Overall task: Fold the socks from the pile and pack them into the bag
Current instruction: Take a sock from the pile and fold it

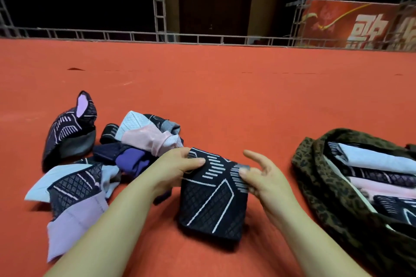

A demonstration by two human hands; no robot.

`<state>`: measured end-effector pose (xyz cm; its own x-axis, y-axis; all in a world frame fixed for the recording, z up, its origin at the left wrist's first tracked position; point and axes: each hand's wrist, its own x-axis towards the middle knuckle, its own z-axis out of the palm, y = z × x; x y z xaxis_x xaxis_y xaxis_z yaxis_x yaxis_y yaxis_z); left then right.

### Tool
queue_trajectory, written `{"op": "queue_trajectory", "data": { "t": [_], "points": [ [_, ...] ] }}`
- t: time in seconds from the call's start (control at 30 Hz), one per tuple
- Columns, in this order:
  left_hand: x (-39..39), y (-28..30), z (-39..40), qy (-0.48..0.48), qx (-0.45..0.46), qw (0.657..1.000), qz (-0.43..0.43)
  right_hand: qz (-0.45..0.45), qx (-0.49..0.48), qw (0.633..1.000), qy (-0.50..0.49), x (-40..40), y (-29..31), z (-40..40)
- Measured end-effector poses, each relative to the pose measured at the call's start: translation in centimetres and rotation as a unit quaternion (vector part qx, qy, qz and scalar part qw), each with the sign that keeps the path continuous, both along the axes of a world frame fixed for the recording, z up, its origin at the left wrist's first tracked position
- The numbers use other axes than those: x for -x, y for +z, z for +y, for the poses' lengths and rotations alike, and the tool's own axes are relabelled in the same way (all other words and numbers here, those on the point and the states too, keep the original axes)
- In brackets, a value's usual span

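Observation:
A folded black sock [213, 204] with white and grey line patterns hangs just above the red carpet in front of me. My left hand [177, 166] pinches its top left corner. My right hand [258, 175] grips its top right edge, forefinger stretched out. To the left lies the pile of socks [139, 141] in pink, light blue, purple and black. A black-and-lilac sock [69, 128] stands apart at the far left, and a lilac-cuffed sock [74, 200] lies near my left forearm. The leopard-print bag [319, 189] lies open at the right with folded socks [378, 171] stacked inside.
Red carpet [225, 96] spreads all around and ahead. Along its far edge runs a low metal railing [202, 37], with scaffolding, a dark door and a red banner [351, 22] behind it.

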<state>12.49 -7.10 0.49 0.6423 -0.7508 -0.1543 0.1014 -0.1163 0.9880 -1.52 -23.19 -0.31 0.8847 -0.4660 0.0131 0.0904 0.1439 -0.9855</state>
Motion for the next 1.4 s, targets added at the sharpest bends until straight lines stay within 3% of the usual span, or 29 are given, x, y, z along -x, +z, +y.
{"op": "queue_trajectory", "data": {
  "t": [0.1, 0.2, 0.3, 0.4, 0.6, 0.77, 0.93, 1.03, 1.1, 1.17, 1.33, 1.4],
  "points": [
    [-1.9, 1.9, -1.3, 0.134, -0.006, 0.987, -0.083, -0.037, 0.145, 0.987, -0.053, -3.3, 1.9, -1.9],
    [-4.0, 2.9, -2.2, 0.155, 0.050, 0.971, -0.173, -0.069, 0.208, 0.975, -0.039, -6.4, 3.7, -3.6],
    [-4.9, 1.8, -2.4, 0.142, -0.037, 0.937, -0.316, -0.038, 0.258, 0.965, -0.032, -7.7, 2.9, -4.5],
    [-3.8, -0.9, -1.3, 0.107, -0.130, 0.894, -0.415, 0.025, 0.366, 0.930, -0.028, -6.4, 0.0, -4.3],
    [-1.1, -6.9, 1.5, 0.029, -0.217, 0.865, -0.451, 0.095, 0.477, 0.873, 0.042, -1.9, -4.3, -3.1],
    [-0.7, -8.3, 2.0, 0.029, -0.175, 0.870, -0.461, 0.094, 0.576, 0.809, 0.071, -1.1, -4.1, -3.6],
    [-1.2, -8.6, 1.7, -0.001, -0.172, 0.835, -0.522, 0.133, 0.614, 0.770, 0.115, -1.1, -3.8, -3.6],
    [-1.4, -8.5, 1.6, 0.004, -0.143, 0.862, -0.487, 0.167, 0.655, 0.725, 0.134, -1.0, -3.5, -3.0],
    [-1.1, -8.3, 1.6, 0.020, -0.106, 0.901, -0.420, 0.171, 0.657, 0.724, 0.124, -1.0, -3.4, -2.7],
    [-1.1, -8.3, 1.5, 0.039, -0.097, 0.918, -0.382, 0.142, 0.659, 0.731, 0.106, -1.0, -3.5, -2.6],
    [-1.4, -8.3, 1.3, 0.020, -0.105, 0.904, -0.415, 0.127, 0.690, 0.710, 0.063, -0.6, -3.5, -2.6],
    [-1.7, -8.8, 1.3, 0.011, -0.106, 0.890, -0.442, 0.121, 0.675, 0.724, 0.077, -0.7, -3.7, -2.9]
  ]
}}
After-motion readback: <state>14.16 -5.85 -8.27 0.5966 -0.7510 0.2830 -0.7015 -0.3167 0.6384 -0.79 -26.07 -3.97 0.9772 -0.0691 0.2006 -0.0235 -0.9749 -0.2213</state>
